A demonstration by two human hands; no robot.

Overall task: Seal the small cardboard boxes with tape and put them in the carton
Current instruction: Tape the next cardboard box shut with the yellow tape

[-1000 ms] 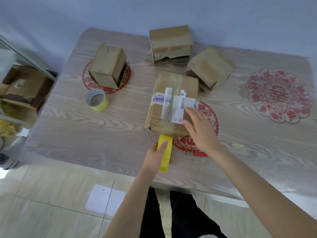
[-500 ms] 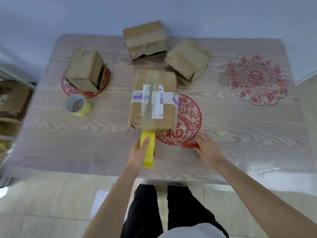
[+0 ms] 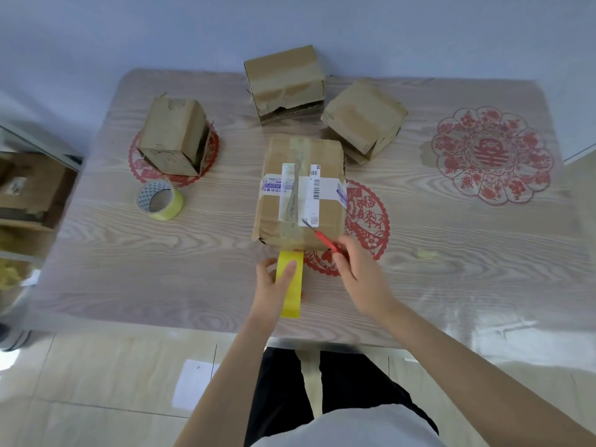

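A pale wood-grain tabletop [image 3: 193,253] under a glossy cover stands against a bluish wall [image 3: 290,21], above a tiled floor [image 3: 96,382]. The labelled box [image 3: 300,195] sits mid-tabletop, with three other boxes [image 3: 174,135] behind and left of it. Just in front of it, the left hand [image 3: 271,288] has its grip curled round a yellow tape roll [image 3: 293,301]. The right hand [image 3: 361,275] has its grip pinching a red cutter [image 3: 324,238], whose handle is mostly hidden. Far left, blurred cardboard [image 3: 29,188] is cut off by the frame.
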